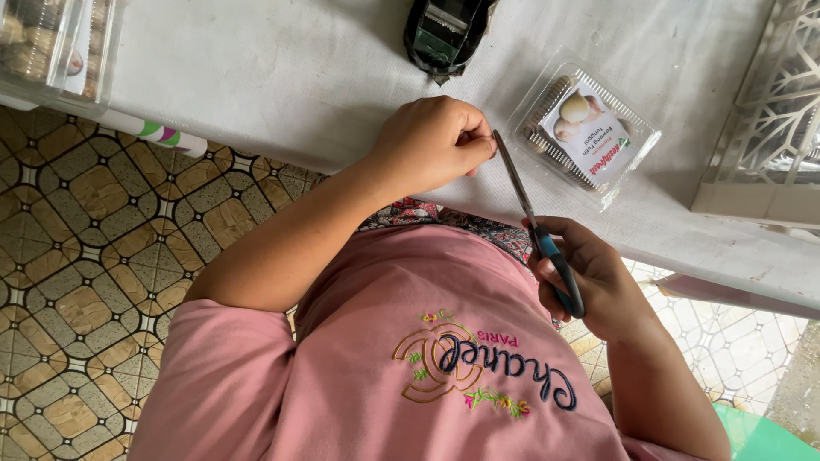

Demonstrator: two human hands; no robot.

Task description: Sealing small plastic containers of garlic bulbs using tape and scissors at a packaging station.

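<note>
My left hand (431, 145) is curled into a loose fist over the edge of the white table (282, 77), with thumb and fingers pinched together. Whatever they pinch is too small or too hidden to make out. My right hand (589, 286) grips a pair of scissors (534, 226) with blue and black handles. The metal blades point up and away from me, and their tip reaches the fingertips of my left hand. Both hands are above my lap and pink shirt, close to the table's near edge.
A clear plastic clamshell box (589, 128) with a printed label lies on the table beyond the scissors. A black tape dispenser (444, 34) sits at the far edge. A clear container (51, 43) stands far left, a white lattice frame (769, 111) on the right, and patterned floor tiles (85, 256) lie below.
</note>
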